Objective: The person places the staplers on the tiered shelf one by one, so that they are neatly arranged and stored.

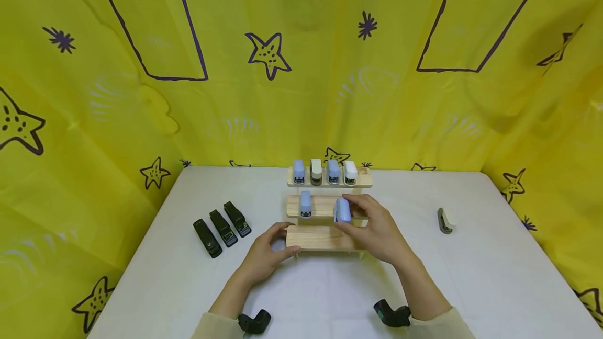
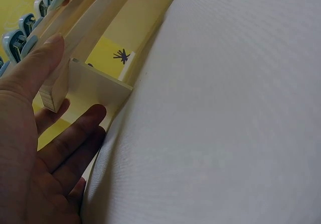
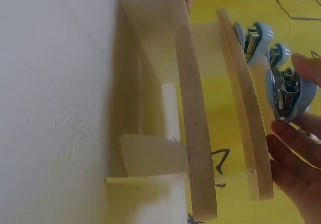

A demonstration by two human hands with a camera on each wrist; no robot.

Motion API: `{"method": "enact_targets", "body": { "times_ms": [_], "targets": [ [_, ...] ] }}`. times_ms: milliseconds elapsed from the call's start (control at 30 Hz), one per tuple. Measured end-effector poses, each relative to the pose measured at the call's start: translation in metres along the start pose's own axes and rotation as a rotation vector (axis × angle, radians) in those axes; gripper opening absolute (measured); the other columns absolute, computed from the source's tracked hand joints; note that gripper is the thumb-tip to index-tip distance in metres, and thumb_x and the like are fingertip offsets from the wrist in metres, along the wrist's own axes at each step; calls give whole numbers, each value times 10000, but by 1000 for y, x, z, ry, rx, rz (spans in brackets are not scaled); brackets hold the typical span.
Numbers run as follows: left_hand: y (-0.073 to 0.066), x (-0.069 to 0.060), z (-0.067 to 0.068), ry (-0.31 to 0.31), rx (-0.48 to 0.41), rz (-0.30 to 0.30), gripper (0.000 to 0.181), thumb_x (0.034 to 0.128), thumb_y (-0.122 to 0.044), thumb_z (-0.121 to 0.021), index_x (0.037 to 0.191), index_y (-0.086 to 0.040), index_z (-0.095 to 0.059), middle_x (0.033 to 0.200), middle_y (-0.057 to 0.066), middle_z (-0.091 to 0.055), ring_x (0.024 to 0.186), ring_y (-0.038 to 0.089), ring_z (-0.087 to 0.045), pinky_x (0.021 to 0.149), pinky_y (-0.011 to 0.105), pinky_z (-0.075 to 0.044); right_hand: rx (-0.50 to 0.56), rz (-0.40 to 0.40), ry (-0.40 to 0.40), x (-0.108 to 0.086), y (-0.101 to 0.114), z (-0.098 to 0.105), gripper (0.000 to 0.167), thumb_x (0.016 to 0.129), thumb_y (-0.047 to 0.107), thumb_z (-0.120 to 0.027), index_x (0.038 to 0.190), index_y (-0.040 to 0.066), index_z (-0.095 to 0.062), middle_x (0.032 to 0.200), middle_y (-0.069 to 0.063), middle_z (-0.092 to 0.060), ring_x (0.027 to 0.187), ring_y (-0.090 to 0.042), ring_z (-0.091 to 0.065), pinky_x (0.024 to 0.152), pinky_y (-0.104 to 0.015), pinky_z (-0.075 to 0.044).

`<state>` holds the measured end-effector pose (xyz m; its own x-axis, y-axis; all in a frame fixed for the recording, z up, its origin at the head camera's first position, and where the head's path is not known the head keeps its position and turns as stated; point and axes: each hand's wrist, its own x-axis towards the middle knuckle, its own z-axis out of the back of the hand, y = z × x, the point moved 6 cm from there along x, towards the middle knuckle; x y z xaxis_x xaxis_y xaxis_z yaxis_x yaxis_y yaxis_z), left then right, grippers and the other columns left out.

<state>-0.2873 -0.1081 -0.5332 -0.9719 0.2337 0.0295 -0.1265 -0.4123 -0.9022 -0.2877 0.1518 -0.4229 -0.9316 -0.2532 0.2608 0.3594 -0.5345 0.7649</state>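
A three-tier wooden stand (image 1: 314, 237) holds small staplers on its upper tiers. My right hand (image 1: 377, 230) pinches a light blue stapler (image 1: 343, 210) at the right part of the middle tier; in the right wrist view, thumb and fingers hold this stapler (image 3: 296, 96) with its metal end showing. Another blue stapler (image 1: 305, 204) sits at that tier's left. My left hand (image 1: 263, 258) grips the left end of the lowest tier. Up close in the left wrist view, the thumb lies against the plank (image 2: 54, 91), with fingers beside its end.
On the top tier stand two blue staplers (image 1: 299, 171), a cream stapler (image 1: 316, 172) and a white stapler (image 1: 350, 172). Three black staplers (image 1: 223, 228) lie left on the white table (image 1: 141, 297). A grey-and-white stapler (image 1: 445, 221) lies right. Yellow curtains (image 1: 301, 114) surround the table.
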Motion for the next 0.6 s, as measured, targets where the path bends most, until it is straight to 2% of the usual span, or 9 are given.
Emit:
{"method": "enact_targets", "body": {
  "times_ms": [233,400,600],
  "targets": [
    [-1,0,0,1,-1,0,539,854,-412,-846,1335,-362,-608,1143,-103,-729,1282,213,-573,1153,572,-337,-20,20,-4,9,4,-10,630,876,201,-850,1431,66,-586,1310,-78,-648,1164,-242,-653,1001,-402,-557],
    [0,0,0,2,5,1,545,855,-416,-844,1342,-359,-607,1145,-100,-730,1286,214,-573,1153,576,-336,-66,28,-23,15,8,-15,617,872,203,-850,1415,46,-602,1313,-107,-674,1186,-283,-650,1040,-480,-525],
    [1,0,0,7,3,0,549,854,-417,-846,1345,-363,-607,1146,-95,-732,1284,217,-577,1154,579,-335,-95,-8,-26,22,8,-22,623,889,295,-834,1423,68,-607,1331,-123,-680,1227,-320,-631,1073,-541,-475]
  ]
}}
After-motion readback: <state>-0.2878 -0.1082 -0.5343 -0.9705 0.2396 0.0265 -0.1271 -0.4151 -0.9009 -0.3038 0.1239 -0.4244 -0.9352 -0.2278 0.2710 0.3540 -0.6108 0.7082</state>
